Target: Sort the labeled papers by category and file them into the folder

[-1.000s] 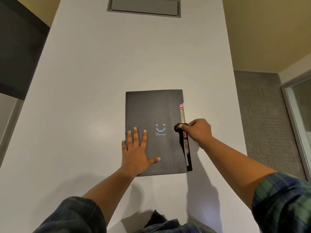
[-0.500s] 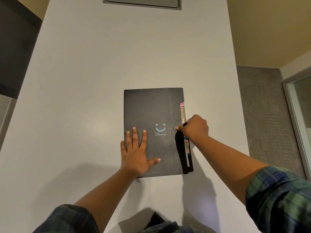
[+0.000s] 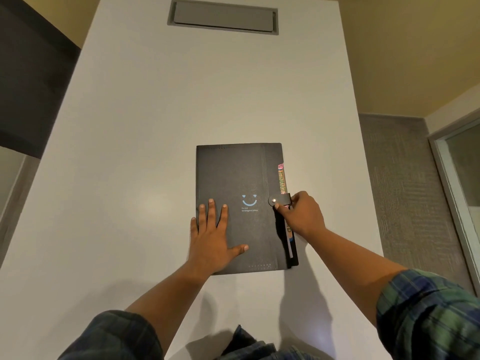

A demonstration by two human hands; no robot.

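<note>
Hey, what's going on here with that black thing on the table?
A person is handling a black folder with a blue smiley, lying shut on a white table. The left hand lies flat on the cover, steadying it. The right hand pinches the snap strap, which reaches over the folder's right edge onto the cover. Coloured tabs poke out along that edge, so papers seem to be filed inside already.
</note>
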